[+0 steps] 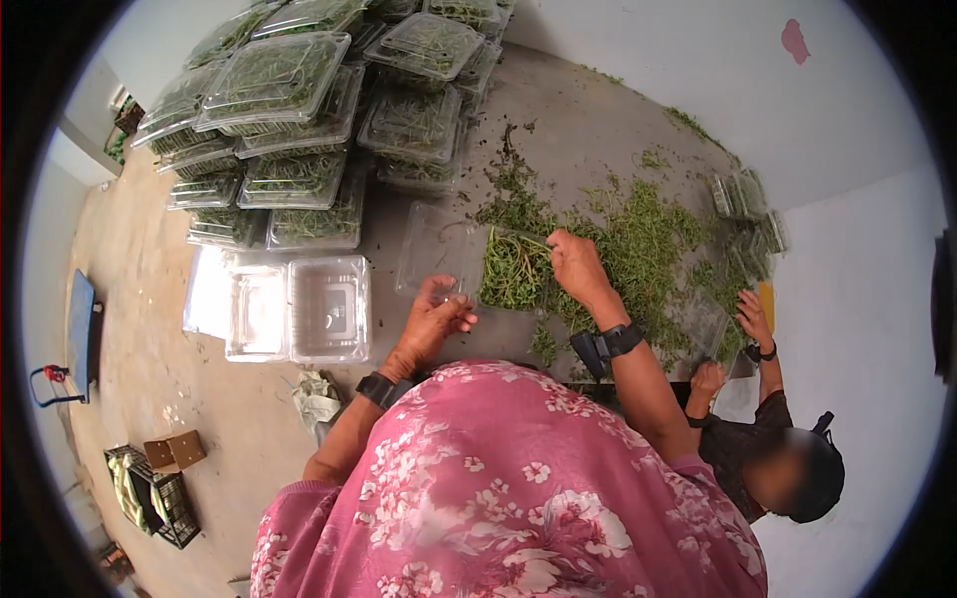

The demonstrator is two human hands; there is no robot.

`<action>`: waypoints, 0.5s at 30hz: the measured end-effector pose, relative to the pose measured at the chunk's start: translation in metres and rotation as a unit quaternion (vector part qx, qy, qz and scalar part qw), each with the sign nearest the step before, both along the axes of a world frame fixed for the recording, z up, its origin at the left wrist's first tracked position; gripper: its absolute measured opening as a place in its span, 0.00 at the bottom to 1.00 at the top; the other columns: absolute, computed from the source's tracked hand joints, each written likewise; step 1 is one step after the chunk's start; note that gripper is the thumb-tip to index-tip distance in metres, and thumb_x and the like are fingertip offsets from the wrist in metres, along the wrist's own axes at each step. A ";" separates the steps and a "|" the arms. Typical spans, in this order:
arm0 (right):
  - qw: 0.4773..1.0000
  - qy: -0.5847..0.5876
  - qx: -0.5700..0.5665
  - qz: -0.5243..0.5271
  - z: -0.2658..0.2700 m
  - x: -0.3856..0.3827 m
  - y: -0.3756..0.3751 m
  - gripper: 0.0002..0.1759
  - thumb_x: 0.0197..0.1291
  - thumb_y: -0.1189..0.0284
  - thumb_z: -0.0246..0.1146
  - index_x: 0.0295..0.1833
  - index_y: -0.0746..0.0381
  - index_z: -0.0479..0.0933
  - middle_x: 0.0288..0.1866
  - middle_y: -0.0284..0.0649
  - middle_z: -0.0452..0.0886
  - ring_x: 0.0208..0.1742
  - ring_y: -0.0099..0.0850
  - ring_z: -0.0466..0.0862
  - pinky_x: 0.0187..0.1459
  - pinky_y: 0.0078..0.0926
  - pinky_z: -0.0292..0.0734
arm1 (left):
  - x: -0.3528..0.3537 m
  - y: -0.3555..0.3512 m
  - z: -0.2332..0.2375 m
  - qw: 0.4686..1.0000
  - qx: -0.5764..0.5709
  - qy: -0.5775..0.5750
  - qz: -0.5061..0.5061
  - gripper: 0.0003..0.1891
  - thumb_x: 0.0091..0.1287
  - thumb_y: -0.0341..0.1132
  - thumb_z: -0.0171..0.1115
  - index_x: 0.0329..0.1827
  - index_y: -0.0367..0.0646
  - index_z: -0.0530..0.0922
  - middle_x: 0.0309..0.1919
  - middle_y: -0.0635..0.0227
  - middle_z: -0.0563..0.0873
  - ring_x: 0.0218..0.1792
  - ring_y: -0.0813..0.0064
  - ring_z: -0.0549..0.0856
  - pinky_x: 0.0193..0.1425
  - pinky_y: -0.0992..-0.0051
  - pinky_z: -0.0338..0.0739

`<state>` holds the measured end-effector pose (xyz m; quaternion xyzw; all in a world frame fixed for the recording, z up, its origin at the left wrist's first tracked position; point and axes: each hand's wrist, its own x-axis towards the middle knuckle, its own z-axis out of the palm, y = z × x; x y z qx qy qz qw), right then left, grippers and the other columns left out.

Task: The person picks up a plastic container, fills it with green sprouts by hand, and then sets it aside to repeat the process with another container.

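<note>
Two bare hands work at an open clamshell box of clear plastic, lying flat on the grey table just in front of a person in a pink flowered garment. The left hand rests at the near edge of the box's empty half, fingers curled in with the thumb against them; whether they pinch the rim or merely steady it cannot be told from this angle. The right hand, a dark band at its wrist, is over the other half, fingers drawn together and bent down, their tips closed on a tuft of the green sprigs that fill that half. The sprigs look light, limp and springy, likely to bruise or shed leaves if squeezed, so a loose gather by the stems would probably suit them best. The thin box looks featherweight, slick and easily buckled, best held by its rim or hinge rather than its walls. Loose greens are strewn across the table just beyond the right hand. Several empty boxes sit beside the left hand, and behind them many filled boxes are stacked. At the right edge a co-worker's hands are at the same heap of greens, well apart from the box.
</note>
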<state>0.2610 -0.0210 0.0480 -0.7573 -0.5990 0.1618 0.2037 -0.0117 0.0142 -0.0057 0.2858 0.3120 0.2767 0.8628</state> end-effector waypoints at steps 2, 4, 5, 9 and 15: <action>1.000 0.001 0.003 -0.012 0.003 -0.001 -0.002 0.12 0.59 0.75 0.61 0.49 0.63 0.75 0.35 0.52 0.81 0.37 0.53 0.81 0.36 0.50 0.77 | 0.000 -0.001 0.000 1.000 0.000 0.000 0.002 0.19 0.67 0.27 0.58 0.57 0.46 0.62 0.38 0.59 0.81 0.33 0.72 0.84 0.34 0.77 0.80; 0.999 0.005 -0.013 -0.040 0.017 -0.011 -0.006 0.12 0.58 0.75 0.61 0.48 0.64 0.75 0.33 0.52 0.81 0.35 0.52 0.82 0.34 0.49 0.77 | 0.001 -0.002 -0.002 1.000 0.002 -0.001 0.005 0.19 0.67 0.27 0.58 0.58 0.45 0.62 0.38 0.59 0.81 0.33 0.72 0.84 0.34 0.77 0.80; 0.999 -0.014 -0.015 -0.046 0.019 -0.016 -0.009 0.12 0.57 0.75 0.61 0.47 0.64 0.75 0.32 0.52 0.81 0.34 0.53 0.81 0.34 0.50 0.77 | 0.001 -0.002 -0.002 1.000 0.006 -0.002 0.006 0.19 0.67 0.27 0.58 0.58 0.45 0.62 0.38 0.58 0.81 0.33 0.71 0.84 0.34 0.76 0.80; 0.995 -0.057 -0.055 -0.053 0.018 -0.049 -0.022 0.11 0.57 0.72 0.61 0.43 0.66 0.74 0.29 0.54 0.80 0.31 0.55 0.81 0.33 0.52 0.76 | 0.001 -0.002 -0.001 1.000 0.020 -0.001 0.001 0.19 0.67 0.27 0.58 0.57 0.45 0.63 0.38 0.59 0.81 0.33 0.72 0.84 0.33 0.77 0.79; 0.993 -0.061 -0.096 -0.033 0.024 -0.057 -0.023 0.11 0.61 0.69 0.59 0.40 0.67 0.75 0.28 0.58 0.79 0.33 0.58 0.81 0.34 0.53 0.76 | 0.000 -0.002 0.008 0.999 0.035 0.025 -0.022 0.18 0.67 0.28 0.59 0.56 0.44 0.63 0.38 0.60 0.81 0.33 0.72 0.83 0.33 0.77 0.78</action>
